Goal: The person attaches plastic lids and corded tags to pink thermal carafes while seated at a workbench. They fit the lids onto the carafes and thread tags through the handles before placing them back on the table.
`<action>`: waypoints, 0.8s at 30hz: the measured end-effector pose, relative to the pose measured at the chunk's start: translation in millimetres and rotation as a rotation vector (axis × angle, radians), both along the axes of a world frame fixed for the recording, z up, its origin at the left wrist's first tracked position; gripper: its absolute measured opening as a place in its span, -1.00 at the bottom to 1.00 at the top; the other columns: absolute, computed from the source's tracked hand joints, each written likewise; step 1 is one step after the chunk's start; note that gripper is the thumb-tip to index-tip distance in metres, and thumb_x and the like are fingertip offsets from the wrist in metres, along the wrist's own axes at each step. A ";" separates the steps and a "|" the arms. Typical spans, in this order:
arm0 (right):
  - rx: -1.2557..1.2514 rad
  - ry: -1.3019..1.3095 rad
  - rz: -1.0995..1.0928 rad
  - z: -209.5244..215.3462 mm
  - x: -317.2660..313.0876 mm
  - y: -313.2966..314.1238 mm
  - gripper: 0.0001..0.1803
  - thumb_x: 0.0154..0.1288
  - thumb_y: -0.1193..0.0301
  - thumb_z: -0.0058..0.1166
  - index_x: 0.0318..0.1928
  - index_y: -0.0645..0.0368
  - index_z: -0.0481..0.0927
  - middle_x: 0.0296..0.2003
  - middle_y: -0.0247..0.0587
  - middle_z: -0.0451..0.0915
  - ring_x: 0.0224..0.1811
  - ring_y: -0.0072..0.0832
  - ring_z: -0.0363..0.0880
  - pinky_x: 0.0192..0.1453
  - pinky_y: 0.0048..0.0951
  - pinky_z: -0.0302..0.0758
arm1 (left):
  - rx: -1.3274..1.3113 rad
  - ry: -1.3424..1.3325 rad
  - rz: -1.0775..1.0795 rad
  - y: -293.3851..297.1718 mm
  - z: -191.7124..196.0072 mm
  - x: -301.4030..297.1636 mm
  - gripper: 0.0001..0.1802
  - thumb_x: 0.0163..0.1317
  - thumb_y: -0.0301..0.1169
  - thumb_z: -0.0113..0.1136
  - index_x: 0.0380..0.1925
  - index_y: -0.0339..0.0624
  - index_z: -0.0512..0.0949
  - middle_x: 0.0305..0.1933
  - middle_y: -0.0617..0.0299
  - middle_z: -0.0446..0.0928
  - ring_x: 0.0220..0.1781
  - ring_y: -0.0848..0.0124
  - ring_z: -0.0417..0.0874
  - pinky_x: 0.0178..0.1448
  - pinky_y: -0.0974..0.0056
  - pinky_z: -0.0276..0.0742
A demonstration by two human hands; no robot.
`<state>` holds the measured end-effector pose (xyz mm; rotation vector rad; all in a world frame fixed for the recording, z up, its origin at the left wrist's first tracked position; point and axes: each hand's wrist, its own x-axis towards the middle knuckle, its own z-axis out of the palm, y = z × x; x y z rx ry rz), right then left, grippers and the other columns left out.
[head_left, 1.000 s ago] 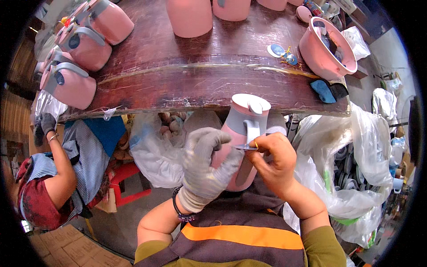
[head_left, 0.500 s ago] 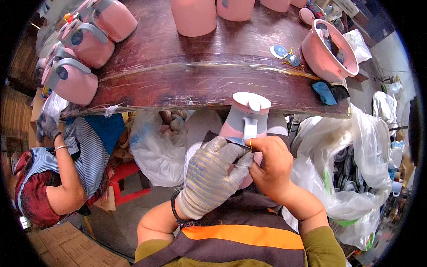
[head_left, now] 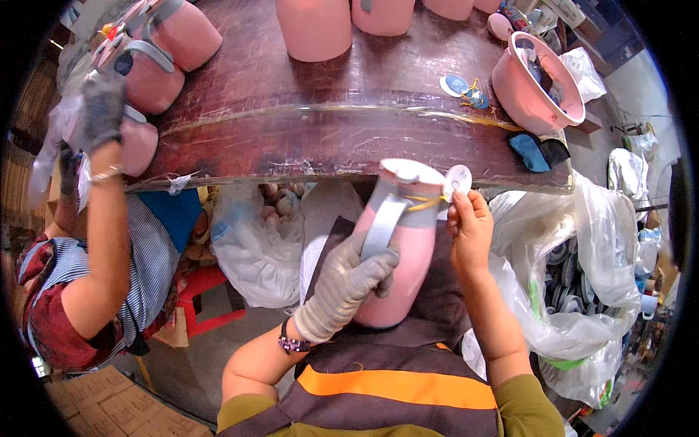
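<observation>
A pink jug (head_left: 413, 255) with a grey handle (head_left: 382, 224) and a white-topped lid leans in my lap at the table's front edge. My left hand (head_left: 341, 284), in a striped grey glove, is closed around the lower part of the handle. A yellow cord (head_left: 424, 203) loops about the jug's neck by the handle's top. From it a pale oval tag (head_left: 459, 177) sticks out to the right. My bare right hand (head_left: 468, 226) pinches the tag's lower end between thumb and finger, just beside the neck.
Pink jugs (head_left: 314, 29) line the table's (head_left: 291, 138) far side and left. Right: a pink basin (head_left: 535, 95) of small parts, loose blue tags (head_left: 455, 85), a blue-black cloth (head_left: 535, 151). A co-worker's gloved hand (head_left: 102, 109) handles clear plastic over a jug. Plastic bags (head_left: 262, 255) flank me.
My hands have parted: the left went down to the handle, the right up with the tag. The jug now tilts, its cord showing. The co-worker's hand rose onto the left jugs.
</observation>
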<state>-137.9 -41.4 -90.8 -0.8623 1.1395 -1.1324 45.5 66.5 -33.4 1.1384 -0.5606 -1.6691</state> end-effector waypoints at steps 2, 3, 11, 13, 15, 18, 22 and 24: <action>-0.029 0.016 0.042 3.1 -6.8 2.5 -0.87 0.38 0.35 0.07 -0.24 0.15 0.53 -0.53 -0.51 0.46 -0.55 -0.77 0.31 -0.47 -0.70 0.21 | -0.032 -0.072 0.039 3.5 8.3 8.7 -0.75 0.27 -0.36 0.20 -0.13 -0.27 0.52 -0.47 0.36 0.49 -0.49 0.61 0.46 -0.40 0.47 0.39; 0.000 -0.030 0.117 12.5 -6.0 5.3 -0.87 0.39 0.36 0.04 -0.24 0.16 0.52 -0.53 -0.46 0.48 -0.54 -0.74 0.34 -0.45 -0.68 0.24 | -0.018 -0.115 0.058 8.9 20.8 11.5 -0.73 0.26 -0.37 0.21 -0.10 -0.28 0.51 -0.48 0.36 0.50 -0.50 0.62 0.46 -0.42 0.47 0.38; -0.038 0.005 0.413 21.9 -5.3 17.2 -0.84 0.40 0.35 0.01 -0.23 0.19 0.52 -0.49 -0.36 0.52 -0.50 -0.68 0.40 -0.40 -0.64 0.34 | -0.627 -0.408 0.802 -30.9 70.4 89.0 -0.88 0.40 -0.34 -0.02 -0.27 -0.12 0.37 -0.72 0.40 0.15 -0.76 0.56 0.07 -0.67 0.38 0.05; -0.004 0.006 0.418 10.3 -9.5 20.1 -0.83 0.40 0.35 0.01 -0.22 0.19 0.53 -0.49 -0.36 0.53 -0.50 -0.69 0.40 -0.40 -0.64 0.34 | -0.679 -0.393 0.790 -58.4 56.5 127.6 -0.81 0.32 -0.45 0.10 -0.10 -0.18 0.38 -0.54 0.39 0.37 -0.61 0.62 0.38 -0.58 0.46 0.25; 0.031 0.076 0.392 5.5 -17.4 22.2 -0.84 0.39 0.35 0.02 -0.24 0.19 0.54 -0.50 -0.37 0.54 -0.51 -0.70 0.41 -0.39 -0.64 0.34 | -0.628 -0.701 0.799 -87.3 32.8 162.5 -0.78 0.32 -0.33 0.15 -0.13 -0.19 0.42 -0.47 0.37 0.46 -0.54 0.62 0.43 -0.50 0.48 0.27; 0.049 0.062 0.344 -16.0 -32.8 25.0 -0.84 0.38 0.35 0.03 -0.25 0.19 0.53 -0.50 -0.38 0.54 -0.51 -0.70 0.41 -0.40 -0.66 0.33 | -0.505 -0.968 0.734 -111.7 -7.1 239.3 -0.67 0.30 -0.28 0.18 -0.08 -0.31 0.47 -0.32 0.21 0.58 -0.28 0.50 0.56 -0.16 0.38 0.45; 0.130 0.045 0.220 -35.3 -58.7 25.7 -0.85 0.38 0.34 0.03 -0.26 0.16 0.53 -0.51 -0.39 0.53 -0.53 -0.72 0.39 -0.44 -0.68 0.30 | -0.019 -1.024 0.759 -113.9 -33.7 279.0 -0.59 0.25 -0.31 0.20 0.00 -0.39 0.48 -0.18 0.06 0.59 -0.09 0.31 0.58 0.09 0.23 0.45; 0.119 0.109 0.176 -41.8 -75.1 24.3 -0.85 0.38 0.34 0.03 -0.25 0.16 0.54 -0.51 -0.40 0.52 -0.54 -0.73 0.39 -0.45 -0.68 0.32 | -0.105 -1.369 0.856 -127.7 -53.1 257.0 -0.50 0.20 -0.33 0.24 0.08 -0.38 0.43 0.01 -0.02 0.53 0.06 0.19 0.53 0.21 0.16 0.38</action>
